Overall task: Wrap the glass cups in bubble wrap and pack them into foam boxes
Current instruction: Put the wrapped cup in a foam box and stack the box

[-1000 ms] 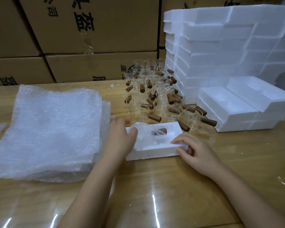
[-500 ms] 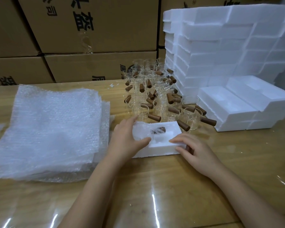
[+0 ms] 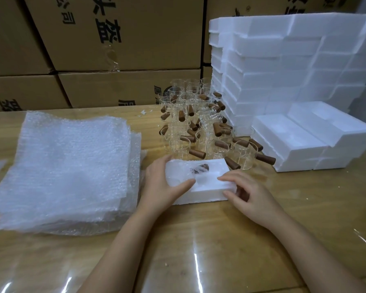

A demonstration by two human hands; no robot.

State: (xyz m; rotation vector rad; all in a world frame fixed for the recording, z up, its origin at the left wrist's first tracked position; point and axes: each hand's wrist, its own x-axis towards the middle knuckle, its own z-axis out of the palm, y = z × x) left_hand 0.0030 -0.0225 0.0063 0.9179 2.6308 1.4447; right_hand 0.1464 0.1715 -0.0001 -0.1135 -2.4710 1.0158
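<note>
Now both hands, left (image 3: pixel 165 185) and right (image 3: pixel 249 197), fingers spread, flat on a blocky white foam box (image 3: pixel 207 187).

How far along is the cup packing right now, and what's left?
Done: one bubble-wrapped cup already lies in the foam box at the table's front.
In hand: the left hand presses the wrap down while the right hand steadies the box's right end.
Left: a large cluster of unwrapped glass cups behind the box, a thick bubble wrap stack, and many empty foam boxes.
</note>
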